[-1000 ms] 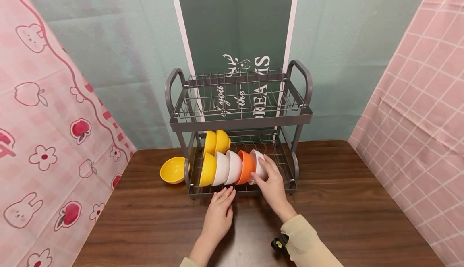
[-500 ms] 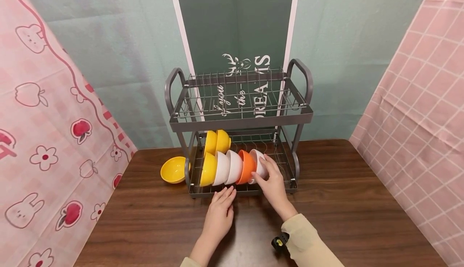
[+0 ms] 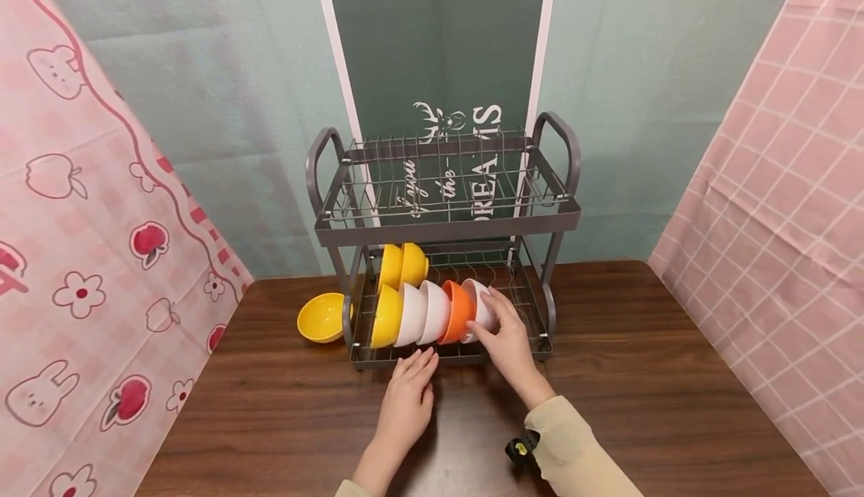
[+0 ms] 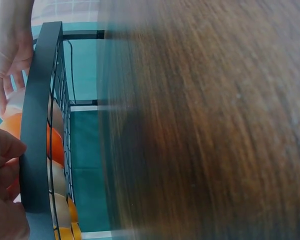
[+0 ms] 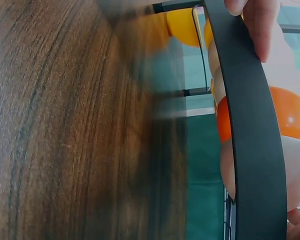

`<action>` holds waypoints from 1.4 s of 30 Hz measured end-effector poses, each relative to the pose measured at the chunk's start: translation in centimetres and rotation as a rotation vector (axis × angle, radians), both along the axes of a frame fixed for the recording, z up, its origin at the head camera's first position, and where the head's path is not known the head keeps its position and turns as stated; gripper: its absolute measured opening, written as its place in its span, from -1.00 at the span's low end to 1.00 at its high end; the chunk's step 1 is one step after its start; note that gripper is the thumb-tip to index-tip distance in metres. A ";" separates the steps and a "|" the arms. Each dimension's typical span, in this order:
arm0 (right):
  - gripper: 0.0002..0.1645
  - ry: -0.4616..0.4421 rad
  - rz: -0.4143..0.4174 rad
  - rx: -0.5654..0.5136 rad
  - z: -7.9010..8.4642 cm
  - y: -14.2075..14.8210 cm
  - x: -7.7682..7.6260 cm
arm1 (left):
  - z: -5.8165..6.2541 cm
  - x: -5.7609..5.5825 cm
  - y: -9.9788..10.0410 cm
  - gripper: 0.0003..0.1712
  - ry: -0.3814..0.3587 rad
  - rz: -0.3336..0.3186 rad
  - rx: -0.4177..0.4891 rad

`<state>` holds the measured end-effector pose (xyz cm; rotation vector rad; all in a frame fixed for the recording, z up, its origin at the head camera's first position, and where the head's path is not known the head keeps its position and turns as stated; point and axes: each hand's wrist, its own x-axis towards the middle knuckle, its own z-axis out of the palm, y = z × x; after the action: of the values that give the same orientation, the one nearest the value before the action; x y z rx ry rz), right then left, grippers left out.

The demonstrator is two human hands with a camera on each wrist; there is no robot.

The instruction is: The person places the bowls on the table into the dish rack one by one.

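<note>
My right hand [image 3: 502, 332] grips a white bowl [image 3: 475, 303] at the right end of a front row on the lower tier of a dark grey dish rack [image 3: 445, 231]. To its left an orange bowl [image 3: 459, 313], two white bowls [image 3: 412, 317] and a yellow bowl [image 3: 387, 318] stand on edge, tilted. My left hand [image 3: 407, 396] has its fingers extended onto the rack's lower front rail [image 4: 36, 135], in front of the white bowls. In the right wrist view that rail covers part of the bowls, and only a bit of the right hand's fingers [image 5: 297, 217] shows.
Two more yellow bowls [image 3: 415, 263] stand behind the front row at left. Another yellow bowl [image 3: 320, 318] sits on the wooden table [image 3: 641, 392] beside the rack's left leg. Behind the rack hangs a green cloth [image 3: 621, 107]; pink cloths [image 3: 796, 182] flank the table.
</note>
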<state>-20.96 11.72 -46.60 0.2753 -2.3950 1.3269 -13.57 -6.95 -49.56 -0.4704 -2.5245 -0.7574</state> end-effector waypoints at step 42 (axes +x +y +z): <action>-0.57 0.294 -0.079 0.524 -3.2 3.6 4.2 | 0.4 0.3 -0.4 -0.49 0.012 0.003 -0.124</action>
<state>-16.79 15.31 -49.76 0.4746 -2.4211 0.5552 -13.30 -7.30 -49.19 -0.5107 -2.5704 -0.5976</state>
